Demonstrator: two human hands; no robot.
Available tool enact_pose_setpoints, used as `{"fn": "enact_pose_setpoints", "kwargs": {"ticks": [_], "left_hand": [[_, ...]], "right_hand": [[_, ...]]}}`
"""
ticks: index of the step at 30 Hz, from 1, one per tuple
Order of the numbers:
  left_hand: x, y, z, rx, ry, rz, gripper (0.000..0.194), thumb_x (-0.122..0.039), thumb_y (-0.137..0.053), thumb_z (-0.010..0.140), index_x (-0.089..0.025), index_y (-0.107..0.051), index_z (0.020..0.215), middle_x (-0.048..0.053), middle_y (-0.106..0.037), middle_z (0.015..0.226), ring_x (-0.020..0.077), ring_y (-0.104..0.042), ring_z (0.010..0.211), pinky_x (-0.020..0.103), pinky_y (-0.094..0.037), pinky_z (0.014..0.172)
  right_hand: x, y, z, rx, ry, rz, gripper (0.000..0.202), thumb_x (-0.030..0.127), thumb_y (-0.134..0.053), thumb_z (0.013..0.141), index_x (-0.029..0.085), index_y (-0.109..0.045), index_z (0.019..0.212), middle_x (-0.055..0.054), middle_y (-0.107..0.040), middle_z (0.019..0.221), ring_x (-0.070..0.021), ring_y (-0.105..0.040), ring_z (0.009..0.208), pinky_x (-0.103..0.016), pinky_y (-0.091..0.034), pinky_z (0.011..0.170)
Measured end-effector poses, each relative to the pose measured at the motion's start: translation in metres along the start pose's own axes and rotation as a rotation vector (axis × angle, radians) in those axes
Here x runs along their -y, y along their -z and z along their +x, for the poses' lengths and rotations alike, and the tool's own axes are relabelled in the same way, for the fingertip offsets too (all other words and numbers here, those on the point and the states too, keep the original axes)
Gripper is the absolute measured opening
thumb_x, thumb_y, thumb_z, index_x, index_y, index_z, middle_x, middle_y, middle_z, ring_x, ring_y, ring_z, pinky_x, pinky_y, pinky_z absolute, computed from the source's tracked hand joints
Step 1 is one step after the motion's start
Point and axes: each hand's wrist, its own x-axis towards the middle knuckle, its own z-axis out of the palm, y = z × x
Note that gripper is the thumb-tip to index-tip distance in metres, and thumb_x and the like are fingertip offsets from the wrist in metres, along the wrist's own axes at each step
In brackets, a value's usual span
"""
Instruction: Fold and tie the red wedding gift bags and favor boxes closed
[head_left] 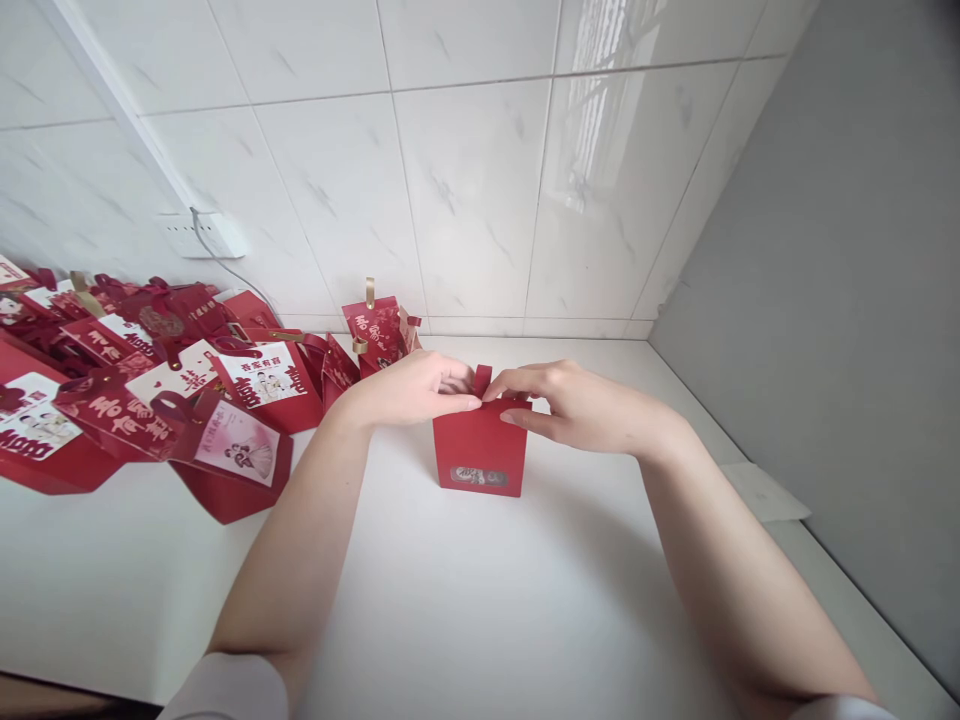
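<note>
A red gift box stands upright on the white table in front of me, with a small printed label low on its near face. A red ribbon loop sticks up from its top. My left hand grips the top edge on the left, thumb in front and fingers behind. From the right, my right hand pinches the same top edge, its thumb on the near face and a fingertip beside the ribbon. The far side of the box is hidden.
A heap of red gift boxes with ribbon handles fills the table's left side. Behind my left hand stand more red boxes. A wall socket with a cable is at the back left. Something flat and white lies by the grey panel.
</note>
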Motion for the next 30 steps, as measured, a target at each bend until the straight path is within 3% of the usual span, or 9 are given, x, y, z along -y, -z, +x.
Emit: {"fn": "enact_pose_setpoints", "kwargs": {"ticks": [3, 6, 14, 19, 23, 30], "left_hand": [[-0.0019, -0.0011, 0.0000, -0.030, -0.044, -0.195, 0.020, -0.029, -0.061, 0.080, -0.020, -0.064, 0.099, 0.003, -0.070, 0.096, 0.0157, -0.065, 0.087, 0.026, -0.049, 0.076], [-0.0025, -0.0006, -0.0006, -0.037, -0.025, -0.205, 0.018, -0.028, -0.060, 0.082, -0.019, -0.064, 0.097, 0.004, -0.071, 0.098, 0.0174, -0.066, 0.092, 0.029, -0.050, 0.082], [-0.0035, 0.0025, -0.0028, -0.054, 0.066, -0.086, 0.020, -0.035, -0.058, 0.082, -0.019, -0.063, 0.093, 0.003, -0.071, 0.087, 0.0172, -0.065, 0.075, 0.027, -0.046, 0.063], [-0.0060, -0.0005, -0.0006, -0.079, 0.035, -0.004, 0.022, -0.037, -0.056, 0.082, -0.018, -0.066, 0.083, 0.000, -0.062, 0.070, 0.0127, -0.052, 0.061, 0.025, -0.035, 0.053], [-0.0040, -0.0014, 0.0009, -0.064, 0.031, 0.057, 0.028, -0.039, -0.052, 0.085, -0.018, -0.063, 0.071, -0.003, -0.046, 0.058, 0.0099, -0.038, 0.053, 0.026, -0.025, 0.048], [-0.0036, -0.0003, 0.0011, -0.051, 0.034, 0.120, 0.028, -0.036, -0.046, 0.087, -0.018, -0.063, 0.075, -0.001, -0.049, 0.065, 0.0112, -0.041, 0.059, 0.026, -0.025, 0.052]], "right_hand": [[-0.0004, -0.0014, 0.0012, -0.022, 0.003, -0.022, 0.026, 0.018, -0.049, 0.091, 0.027, -0.062, 0.111, -0.002, -0.068, 0.104, -0.0179, -0.062, 0.084, -0.028, -0.045, 0.068], [-0.0011, -0.0036, 0.0028, -0.029, -0.034, 0.002, 0.025, 0.014, -0.048, 0.089, 0.026, -0.060, 0.106, -0.002, -0.068, 0.101, -0.0173, -0.062, 0.083, -0.027, -0.045, 0.067], [-0.0042, -0.0057, 0.0050, -0.022, -0.099, 0.005, 0.017, 0.010, -0.045, 0.086, 0.023, -0.055, 0.091, -0.001, -0.067, 0.089, -0.0157, -0.060, 0.075, -0.025, -0.040, 0.060], [-0.0020, -0.0049, 0.0052, -0.032, -0.085, -0.029, 0.018, 0.012, -0.043, 0.089, 0.023, -0.057, 0.088, -0.001, -0.066, 0.085, -0.0139, -0.056, 0.068, -0.024, -0.037, 0.057], [-0.0014, -0.0035, 0.0042, -0.053, -0.010, -0.019, 0.023, 0.013, -0.042, 0.092, 0.024, -0.062, 0.098, -0.001, -0.067, 0.095, -0.0142, -0.058, 0.074, -0.025, -0.041, 0.059], [-0.0017, -0.0019, 0.0023, -0.071, 0.056, -0.013, 0.033, 0.012, -0.043, 0.093, 0.027, -0.065, 0.112, -0.002, -0.067, 0.110, -0.0167, -0.063, 0.090, -0.029, -0.048, 0.070]]}}
